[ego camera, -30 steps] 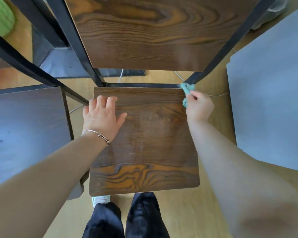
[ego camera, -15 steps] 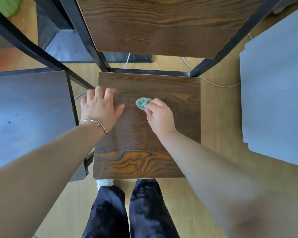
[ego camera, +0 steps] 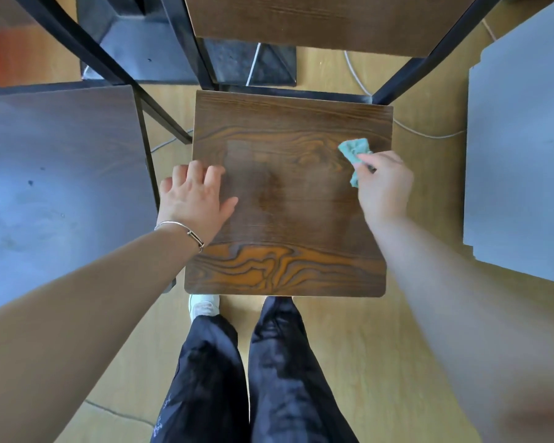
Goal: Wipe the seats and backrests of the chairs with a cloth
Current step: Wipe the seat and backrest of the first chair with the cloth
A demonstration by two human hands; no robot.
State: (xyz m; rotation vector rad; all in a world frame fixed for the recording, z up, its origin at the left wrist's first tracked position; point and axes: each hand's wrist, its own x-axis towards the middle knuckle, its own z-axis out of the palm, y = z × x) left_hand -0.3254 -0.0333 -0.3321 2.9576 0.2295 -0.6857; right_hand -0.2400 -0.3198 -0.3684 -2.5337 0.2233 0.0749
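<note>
While the left hand (ego camera: pixel 194 199) rests flat on the seat (ego camera: pixel 288 225), right hand (ego camera: pixel 383 187) pinching a teal cloth (ego camera: pixel 352 148) against it.

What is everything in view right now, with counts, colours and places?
chair seat: one, brown wood grain, centre
backrest: one, brown wood, top
chair frame: one, black metal, around seat and backrest
cloth: one, teal, held on the seat's right side
neighbouring chair seat: one, dark brown, left
panel: one, grey, right edge
cables: at least two, white, floor behind seat
floor: one, light wood, underneath
bracelet: one, silver, left wrist
shoe: one, white, below the seat's front edge
trousers: one pair, dark, bottom centre
left hand: one, flat on the seat's left edge
right hand: one, grips the cloth
</note>
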